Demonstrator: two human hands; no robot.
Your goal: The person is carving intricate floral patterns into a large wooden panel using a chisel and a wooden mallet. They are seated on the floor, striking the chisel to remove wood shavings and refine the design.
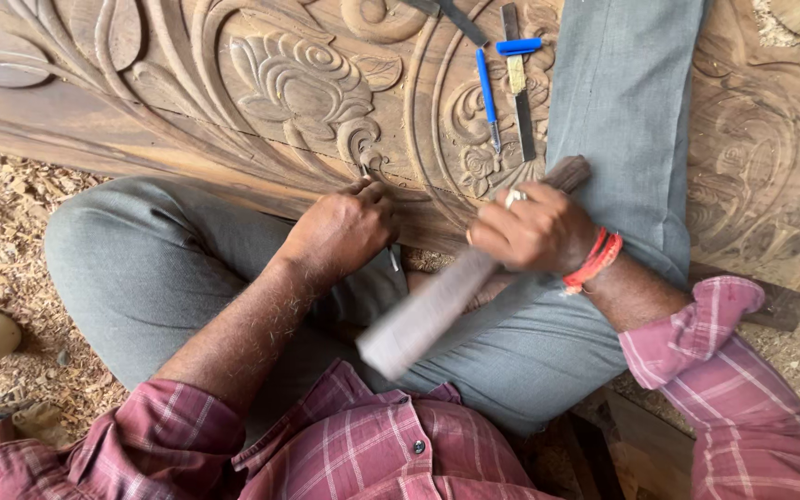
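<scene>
The left hand pinches a thin chisel against the carved wooden panel; the right hand grips a blurred wooden mallet.

Carved wooden panel lies across the far side, over the person's legs. Left hand at panel's near edge; right hand just beside it, gripping wooden mallet. Chisels on panel behind right hand.

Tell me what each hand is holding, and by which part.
The right hand grips a wooden mallet around its middle. The left hand is closed on a thin chisel set against the carved panel; only its tip shows.
</scene>
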